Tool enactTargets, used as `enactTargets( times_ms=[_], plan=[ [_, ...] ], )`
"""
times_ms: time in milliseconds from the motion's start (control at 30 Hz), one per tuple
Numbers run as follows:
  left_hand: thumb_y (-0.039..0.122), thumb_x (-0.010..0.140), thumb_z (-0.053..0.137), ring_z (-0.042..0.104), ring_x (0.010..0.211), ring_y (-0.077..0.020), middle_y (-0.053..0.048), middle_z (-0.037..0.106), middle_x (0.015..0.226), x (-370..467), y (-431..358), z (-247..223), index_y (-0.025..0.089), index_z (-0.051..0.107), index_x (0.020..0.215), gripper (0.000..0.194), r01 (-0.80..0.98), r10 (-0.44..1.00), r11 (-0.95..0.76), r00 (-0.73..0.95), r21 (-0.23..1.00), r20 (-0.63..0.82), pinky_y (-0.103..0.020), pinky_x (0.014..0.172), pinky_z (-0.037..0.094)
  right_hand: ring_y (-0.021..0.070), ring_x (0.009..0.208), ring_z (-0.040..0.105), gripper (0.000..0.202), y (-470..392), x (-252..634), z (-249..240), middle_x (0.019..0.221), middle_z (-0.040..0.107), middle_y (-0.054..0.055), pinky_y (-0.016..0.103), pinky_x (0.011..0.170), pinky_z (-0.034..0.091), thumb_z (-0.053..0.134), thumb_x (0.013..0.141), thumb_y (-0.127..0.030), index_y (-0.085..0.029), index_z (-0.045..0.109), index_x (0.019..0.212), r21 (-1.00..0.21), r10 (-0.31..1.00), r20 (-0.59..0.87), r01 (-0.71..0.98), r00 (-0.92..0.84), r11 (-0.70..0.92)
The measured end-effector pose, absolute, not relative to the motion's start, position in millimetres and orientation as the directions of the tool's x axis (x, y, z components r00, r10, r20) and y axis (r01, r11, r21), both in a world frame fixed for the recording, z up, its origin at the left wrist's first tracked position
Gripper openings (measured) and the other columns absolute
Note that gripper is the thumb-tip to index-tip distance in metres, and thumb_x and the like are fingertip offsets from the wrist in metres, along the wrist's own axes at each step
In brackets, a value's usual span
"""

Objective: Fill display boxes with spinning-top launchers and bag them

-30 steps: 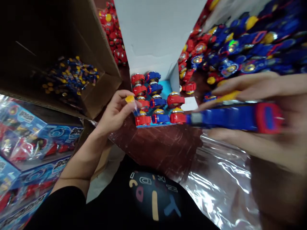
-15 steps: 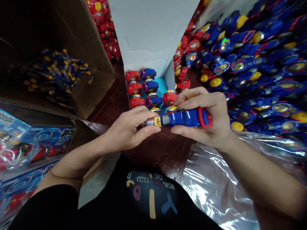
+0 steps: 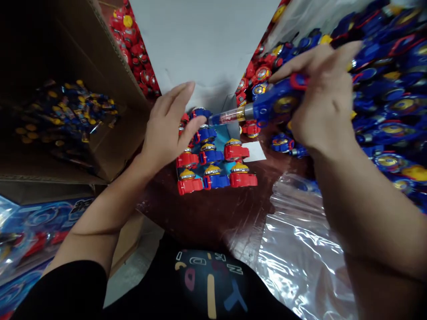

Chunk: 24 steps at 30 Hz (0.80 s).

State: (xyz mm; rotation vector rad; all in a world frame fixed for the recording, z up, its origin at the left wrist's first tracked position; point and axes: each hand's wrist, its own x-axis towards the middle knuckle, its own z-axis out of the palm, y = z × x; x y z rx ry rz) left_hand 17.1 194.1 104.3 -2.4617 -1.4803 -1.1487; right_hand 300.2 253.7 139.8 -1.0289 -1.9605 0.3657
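Head view, items at your station:
1. Your hands, two: left hand [image 3: 165,133] open, fingers spread, thumb just beside the tube's tip; right hand [image 3: 328,95] gripping the blue toy.
2. Blue toy [image 3: 282,106], one, held over the right edge of the white box; one clear tube [image 3: 230,117] with a yellow collar at its muzzle, pointing left.
3. White box [image 3: 207,44], one: four blue units [image 3: 216,180] in the middle column; two red units [image 3: 243,178] at right; at left, two plain, others partly behind your hand.
4. Carton [image 3: 115,66], one: loose yellow-capped tubes [image 3: 76,109], uncountable.
5. White card [image 3: 255,151], one.
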Motion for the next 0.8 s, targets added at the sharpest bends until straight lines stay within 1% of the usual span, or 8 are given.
enactTargets(
  times_ms=[67,167,267,400,567,667,733,800],
  plan=[
    [0.052,0.118,0.043,0.057,0.151,-0.0292,-0.011,0.063,0.161,12,220,92,0.024,0.064,0.156,0.051,0.798,0.821,-0.497,0.304,0.342,0.483,-0.049,0.130,0.042,0.0261,0.112,0.069,0.098,284,294,130,0.118,0.074,0.015,0.046,0.098,0.053,-0.001,0.105,-0.083,-0.019,0.073,0.115,-0.344,0.737,0.506,0.679,-0.448,0.648],
    [0.043,0.117,0.043,0.061,0.147,-0.0302,-0.010,0.068,0.156,13,239,75,0.022,0.073,0.146,0.047,0.817,0.876,-0.450,0.326,0.360,0.355,-0.052,0.127,0.042,0.0266,0.108,0.069,0.082,311,277,110,0.129,0.074,0.014,0.039,0.079,0.047,0.005,0.113,-0.067,-0.020,0.071,0.125,-0.090,0.749,0.226,0.752,-0.623,0.653],
    [0.038,0.116,0.045,0.063,0.146,-0.0289,-0.010,0.069,0.154,16,240,68,0.023,0.074,0.146,0.044,0.814,0.886,-0.437,0.315,0.382,0.341,-0.050,0.125,0.041,0.0258,0.100,0.068,0.071,319,262,101,0.129,0.075,0.013,0.037,0.069,0.039,0.011,0.114,-0.058,-0.019,0.070,0.128,0.018,0.723,0.129,0.730,-0.679,0.683],
    [0.038,0.116,0.047,0.063,0.146,-0.0290,-0.010,0.068,0.155,22,232,71,0.023,0.074,0.145,0.042,0.807,0.881,-0.443,0.312,0.391,0.355,-0.049,0.126,0.041,0.0273,0.102,0.069,0.070,323,253,105,0.126,0.076,0.013,0.038,0.073,0.043,0.012,0.115,-0.056,-0.020,0.071,0.123,0.099,0.621,0.032,0.621,-0.783,0.778],
    [0.053,0.121,0.033,0.067,0.134,-0.0220,-0.010,0.074,0.140,5,234,66,0.022,0.072,0.134,0.052,0.804,0.803,-0.416,0.105,0.425,0.587,-0.042,0.117,0.050,0.0323,0.107,0.072,0.074,331,255,93,0.126,0.077,0.018,0.042,0.079,0.049,0.019,0.114,-0.068,-0.016,0.068,0.132,0.070,0.621,0.085,0.626,-0.779,0.776],
    [0.056,0.123,0.025,0.061,0.133,-0.0183,-0.011,0.070,0.135,-56,245,48,0.019,0.062,0.135,0.054,0.887,0.690,-0.192,-0.183,0.421,0.700,-0.046,0.117,0.046,0.0368,0.131,0.063,0.080,333,256,75,0.137,0.073,0.018,0.051,0.103,0.048,0.036,0.105,-0.086,-0.017,0.069,0.128,-0.124,0.638,0.261,0.630,-0.725,0.767],
    [0.053,0.124,0.030,0.050,0.143,-0.0163,-0.011,0.065,0.141,-109,252,31,0.014,0.053,0.136,0.047,0.904,0.692,0.049,-0.337,0.424,0.638,-0.053,0.118,0.035,0.0404,0.140,0.056,0.079,330,254,70,0.140,0.071,0.017,0.059,0.119,0.039,0.046,0.099,-0.090,-0.018,0.070,0.119,-0.259,0.646,0.288,0.592,-0.707,0.763],
    [0.064,0.117,0.045,0.032,0.162,-0.0269,-0.010,0.058,0.152,-155,260,15,0.011,0.046,0.138,0.056,0.868,0.804,0.192,-0.407,0.459,0.433,-0.062,0.120,0.024,0.0420,0.140,0.055,0.077,328,254,72,0.139,0.070,0.016,0.066,0.125,0.033,0.045,0.099,-0.089,-0.019,0.070,0.118,-0.312,0.648,0.261,0.573,-0.716,0.758]
  ],
)
